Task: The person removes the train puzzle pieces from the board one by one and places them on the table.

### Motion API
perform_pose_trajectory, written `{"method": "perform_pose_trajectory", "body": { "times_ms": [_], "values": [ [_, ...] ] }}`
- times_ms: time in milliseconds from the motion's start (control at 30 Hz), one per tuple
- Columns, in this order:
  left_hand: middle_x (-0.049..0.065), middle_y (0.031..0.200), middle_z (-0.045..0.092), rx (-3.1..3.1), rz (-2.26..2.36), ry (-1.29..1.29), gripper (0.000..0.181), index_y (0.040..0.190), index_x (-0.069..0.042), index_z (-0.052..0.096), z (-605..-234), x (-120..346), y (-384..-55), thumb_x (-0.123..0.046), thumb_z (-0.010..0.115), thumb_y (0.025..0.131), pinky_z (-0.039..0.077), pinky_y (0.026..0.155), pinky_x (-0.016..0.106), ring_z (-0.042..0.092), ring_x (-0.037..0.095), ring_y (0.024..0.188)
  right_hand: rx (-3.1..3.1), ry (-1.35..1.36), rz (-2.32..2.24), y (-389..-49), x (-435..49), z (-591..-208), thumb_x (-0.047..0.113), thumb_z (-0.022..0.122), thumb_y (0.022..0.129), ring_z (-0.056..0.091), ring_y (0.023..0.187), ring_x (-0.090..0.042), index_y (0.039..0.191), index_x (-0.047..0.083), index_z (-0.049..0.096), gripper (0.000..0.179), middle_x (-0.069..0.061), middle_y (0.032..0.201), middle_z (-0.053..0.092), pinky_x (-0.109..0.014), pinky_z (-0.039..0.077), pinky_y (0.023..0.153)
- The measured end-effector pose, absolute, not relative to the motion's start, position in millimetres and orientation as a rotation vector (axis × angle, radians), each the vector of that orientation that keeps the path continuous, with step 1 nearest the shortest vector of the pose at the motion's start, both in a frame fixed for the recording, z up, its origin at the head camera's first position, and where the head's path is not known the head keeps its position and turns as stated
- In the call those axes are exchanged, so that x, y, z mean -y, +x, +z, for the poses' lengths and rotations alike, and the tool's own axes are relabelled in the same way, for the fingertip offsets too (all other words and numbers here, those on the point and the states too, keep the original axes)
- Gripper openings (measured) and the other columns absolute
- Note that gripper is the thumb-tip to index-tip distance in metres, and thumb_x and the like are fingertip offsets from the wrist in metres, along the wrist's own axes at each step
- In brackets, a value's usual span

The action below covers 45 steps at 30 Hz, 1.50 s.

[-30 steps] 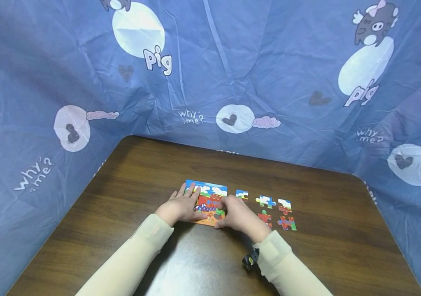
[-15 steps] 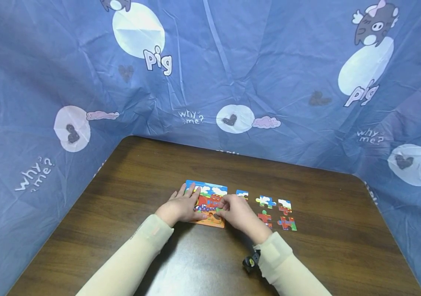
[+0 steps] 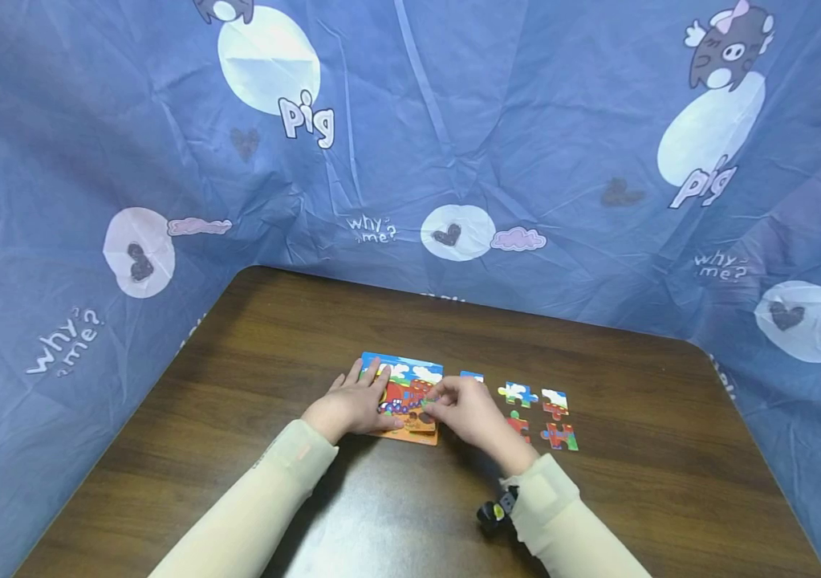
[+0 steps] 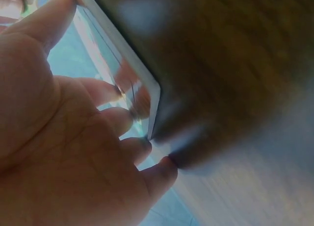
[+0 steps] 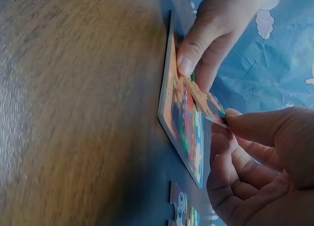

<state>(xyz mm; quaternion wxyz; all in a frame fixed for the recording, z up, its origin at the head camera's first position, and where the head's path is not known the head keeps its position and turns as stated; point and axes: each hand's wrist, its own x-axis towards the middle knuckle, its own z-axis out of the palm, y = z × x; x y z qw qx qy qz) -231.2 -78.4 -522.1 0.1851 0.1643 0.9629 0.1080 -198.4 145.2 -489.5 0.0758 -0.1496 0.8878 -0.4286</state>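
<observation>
A jigsaw puzzle board [image 3: 417, 371] with a red train picture lies on the table. My left hand [image 3: 355, 405] rests flat on its left part, fingers spread; in the left wrist view the fingertips lie over the board's edge. At the board's right side my right hand [image 3: 466, 411] pinches a puzzle piece [image 5: 210, 102] by one end between thumb and forefinger. In the right wrist view that piece slants up from the board toward the fingers, its far end close to the left thumb. The other right fingers curl below the pinch.
Several loose puzzle pieces lie right of the board, among them a cloud piece [image 3: 518, 394], a red-and-white one [image 3: 555, 401] and a red-and-green one [image 3: 560, 436]. A blue printed cloth [image 3: 410, 144] hangs behind the brown table [image 3: 294, 321].
The right thumb has come up from the board's lower edge to pinch the piece, and that end has lifted. The right hand shifted slightly right; the left hand stayed put.
</observation>
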Motion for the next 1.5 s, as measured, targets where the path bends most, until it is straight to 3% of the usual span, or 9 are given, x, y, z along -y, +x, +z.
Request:
{"method": "perform_pose_trajectory", "body": {
  "times_ms": [300,633,900,1133,1267,1500],
  "values": [
    [0.011,0.169,0.003,-2.708,0.279,0.466,0.104,0.165,-0.013,0.012,-513.3,77.9,-227.3,-0.071,0.059,0.091,0.01,0.119,0.057,-0.006,0.035,0.152,-2.635,-0.395,-1.328,-197.7,-164.2,-486.7,0.013,0.075,0.095,0.066,0.066,-0.02,0.091,0.01,0.076,0.005,0.0,0.077,0.072,-0.036,0.054,0.055],
    [0.016,0.168,0.011,-2.72,0.322,0.48,0.101,0.163,-0.008,0.023,-499.7,77.8,-219.9,-0.065,0.065,0.091,0.014,0.118,0.058,0.003,0.04,0.152,-2.607,-0.377,-1.36,-194.5,-191.1,-482.0,0.013,0.075,0.095,0.069,0.073,-0.031,0.093,0.008,0.075,0.006,-0.001,0.079,0.072,-0.037,0.052,0.058],
    [0.015,0.169,0.008,-2.717,0.32,0.479,0.1,0.163,-0.009,0.02,-499.2,78.6,-219.6,-0.064,0.063,0.092,0.014,0.118,0.058,0.0,0.039,0.152,-2.665,-0.322,-1.336,-189.7,-214.4,-481.5,0.013,0.078,0.092,0.067,0.072,-0.021,0.091,0.007,0.076,0.006,-0.001,0.079,0.072,-0.033,0.052,0.061],
    [0.013,0.169,0.006,-2.701,0.299,0.471,0.099,0.164,-0.01,0.017,-497.1,77.6,-218.3,-0.064,0.062,0.094,0.013,0.119,0.056,-0.001,0.039,0.152,-2.608,-0.344,-1.317,-183.4,-236.4,-480.6,0.014,0.075,0.095,0.067,0.072,-0.03,0.093,0.005,0.074,0.009,-0.004,0.079,0.072,-0.039,0.053,0.06],
    [0.014,0.169,0.006,-2.704,0.304,0.472,0.099,0.164,-0.01,0.018,-497.5,78.3,-218.1,-0.063,0.062,0.093,0.013,0.119,0.057,-0.001,0.039,0.152,-2.585,-0.345,-1.33,-180.2,-250.1,-480.8,0.014,0.075,0.095,0.069,0.075,-0.028,0.095,0.003,0.074,0.011,-0.006,0.081,0.073,-0.044,0.056,0.064],
    [0.013,0.169,0.009,-2.713,0.313,0.484,0.098,0.164,-0.01,0.02,-496.1,78.6,-216.9,-0.064,0.062,0.093,0.016,0.118,0.056,0.001,0.038,0.153,-2.588,-0.286,-1.307,-174.2,-274.6,-479.5,0.014,0.076,0.094,0.068,0.072,-0.025,0.093,0.002,0.074,0.012,-0.006,0.08,0.073,-0.04,0.057,0.064]
  ]
}}
